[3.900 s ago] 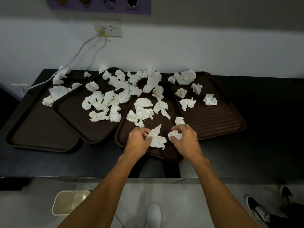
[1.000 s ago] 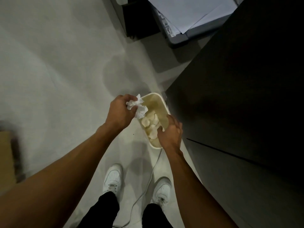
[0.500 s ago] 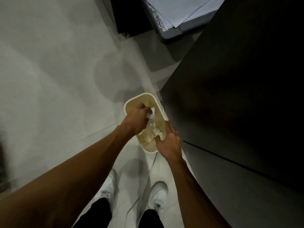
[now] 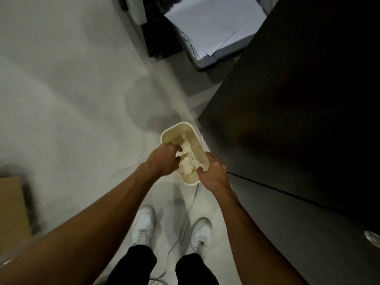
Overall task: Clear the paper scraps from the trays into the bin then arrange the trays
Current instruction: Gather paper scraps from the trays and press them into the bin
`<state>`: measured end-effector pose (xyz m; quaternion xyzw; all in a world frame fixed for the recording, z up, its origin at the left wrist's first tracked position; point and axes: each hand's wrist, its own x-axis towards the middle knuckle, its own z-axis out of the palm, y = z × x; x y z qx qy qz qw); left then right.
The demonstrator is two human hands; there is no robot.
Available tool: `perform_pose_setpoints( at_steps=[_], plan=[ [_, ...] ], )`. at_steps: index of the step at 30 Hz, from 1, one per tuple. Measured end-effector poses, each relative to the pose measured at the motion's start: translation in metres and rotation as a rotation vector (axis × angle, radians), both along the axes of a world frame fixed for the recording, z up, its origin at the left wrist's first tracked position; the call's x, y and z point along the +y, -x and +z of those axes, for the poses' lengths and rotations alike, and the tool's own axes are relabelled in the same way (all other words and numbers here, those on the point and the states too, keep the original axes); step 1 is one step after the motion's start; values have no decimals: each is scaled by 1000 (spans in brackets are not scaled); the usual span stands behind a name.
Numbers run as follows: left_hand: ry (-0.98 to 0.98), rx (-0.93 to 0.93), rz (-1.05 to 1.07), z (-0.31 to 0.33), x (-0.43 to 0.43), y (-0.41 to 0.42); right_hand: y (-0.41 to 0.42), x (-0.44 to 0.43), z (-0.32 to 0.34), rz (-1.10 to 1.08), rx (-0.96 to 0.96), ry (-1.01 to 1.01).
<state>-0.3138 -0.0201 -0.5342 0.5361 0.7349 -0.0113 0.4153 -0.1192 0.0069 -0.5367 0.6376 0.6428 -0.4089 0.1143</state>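
- White shoes (image 4: 144,225) and black trouser legs stand on the pale tiled floor (image 4: 72,110), and a thin white cable (image 4: 185,221) runs between the feet towards the bin
- A brown cardboard box (image 4: 12,212), blurred, sits at the left edge on the floor
- Both bare forearms reach forward and down
- The left hand (image 4: 164,160) is over the bin's left rim, its fingers (image 4: 177,150) curled down against the paper; I cannot tell whether they hold a piece
- The right hand (image 4: 213,173) is at the near right corner of the bin with its fingers hidden inside, so I cannot tell their state
- The paper scraps (image 4: 189,161) lie heaped in the cream bin (image 4: 176,128), which stands on the floor just beside the corner of the dark bench (image 4: 298,99)
- Beyond it there is a round dark patch on the tiles
- Farthest off, a grey machine (image 4: 205,62) carries loose white sheets (image 4: 213,23)
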Motion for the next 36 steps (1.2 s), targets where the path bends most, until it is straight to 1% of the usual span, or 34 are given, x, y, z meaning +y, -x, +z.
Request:
perform_pose_setpoints(
  at_steps=[3,5,8,12,21,27,33,36],
  plan=[
    [-29,-44,57,60,-7,0,5,-2,39,-42,19,-3],
    [-61,-80,85,105,-11,-1,16,-5,95,-58,53,-26],
    [-116,-104,112,153,-11,-2,31,-7,151,-86,93,-44],
    [-181,-123,109,237,-10,0,38,-11,238,-121,148,-105],
    [-312,-230,186,397,-25,-14,15,-44,404,-218,268,-383],
    [-460,-329,98,481,-17,-52,-33,-67,491,-337,359,-635],
    [-563,-436,-93,551,-4,-126,-110,-77,555,-475,348,-885],
    [-576,-502,-175,574,-1,-171,-150,-86,575,-545,318,-957]
  ],
)
